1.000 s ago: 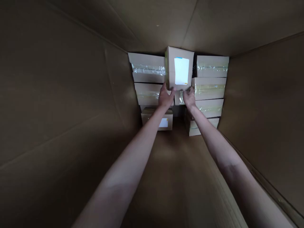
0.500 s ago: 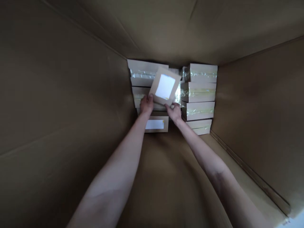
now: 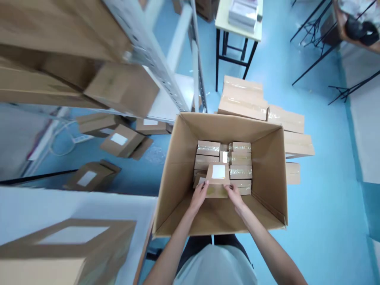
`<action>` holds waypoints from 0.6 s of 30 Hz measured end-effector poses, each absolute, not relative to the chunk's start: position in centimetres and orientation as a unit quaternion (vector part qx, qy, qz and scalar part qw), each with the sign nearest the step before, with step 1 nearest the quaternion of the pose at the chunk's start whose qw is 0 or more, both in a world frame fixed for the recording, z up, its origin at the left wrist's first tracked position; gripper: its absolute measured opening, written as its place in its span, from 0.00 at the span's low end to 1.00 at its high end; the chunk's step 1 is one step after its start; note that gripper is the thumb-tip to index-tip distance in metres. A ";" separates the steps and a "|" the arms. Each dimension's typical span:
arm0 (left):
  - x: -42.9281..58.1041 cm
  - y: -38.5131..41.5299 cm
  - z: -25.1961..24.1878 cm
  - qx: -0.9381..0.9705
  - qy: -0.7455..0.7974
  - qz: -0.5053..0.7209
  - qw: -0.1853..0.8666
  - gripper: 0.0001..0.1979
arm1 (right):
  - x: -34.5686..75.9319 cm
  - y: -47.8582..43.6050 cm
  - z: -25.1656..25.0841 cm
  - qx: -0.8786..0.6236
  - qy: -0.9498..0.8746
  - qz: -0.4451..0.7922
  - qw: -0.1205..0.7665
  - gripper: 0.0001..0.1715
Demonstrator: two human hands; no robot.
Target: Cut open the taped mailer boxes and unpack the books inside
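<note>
Between my two hands is a small cardboard box [image 3: 217, 190] with a white label on its upper face and tape on its near side. My left hand [image 3: 201, 192] grips its left edge, and my right hand [image 3: 234, 193] closes on its right edge. It is held inside a large open cardboard carton [image 3: 184, 166]. Behind and beside it, several taped small boxes [image 3: 241, 171] stand in rows along the carton's far part. Part of another labelled box [image 3: 200, 180] shows beyond my left hand.
Metal shelving [image 3: 166, 67] loaded with cardboard boxes rises at the left. A white table [image 3: 148, 209] bearing a big labelled box [image 3: 109, 249] is at lower left. More cartons [image 3: 243, 97] stack behind and right of the large carton. A small table [image 3: 221, 19] stands farther back.
My head has pulled back out of the carton, so the room around it shows. The labelled box stays in both hands, now straighter and nearer me, its taped side visible.
</note>
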State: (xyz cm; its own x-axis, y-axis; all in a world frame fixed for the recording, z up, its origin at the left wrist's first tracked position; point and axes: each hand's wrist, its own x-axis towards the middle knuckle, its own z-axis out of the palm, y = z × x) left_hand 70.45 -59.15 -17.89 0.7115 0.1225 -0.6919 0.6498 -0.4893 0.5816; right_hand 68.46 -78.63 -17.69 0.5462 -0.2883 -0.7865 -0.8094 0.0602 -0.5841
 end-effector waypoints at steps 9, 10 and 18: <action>60.4 -56.5 -0.8 0.749 0.205 -0.124 0.617 0.34 | 61.5 -79.1 -0.5 -0.754 0.173 0.072 0.629 0.33; 59.1 -55.7 1.2 0.747 0.199 -0.104 0.625 0.34 | 60.8 -79.1 1.3 -0.763 0.148 0.072 0.626 0.32; 42.5 -48.6 13.3 0.713 0.258 0.086 0.646 0.32 | 54.2 -72.0 10.5 -0.757 -0.070 0.172 0.627 0.42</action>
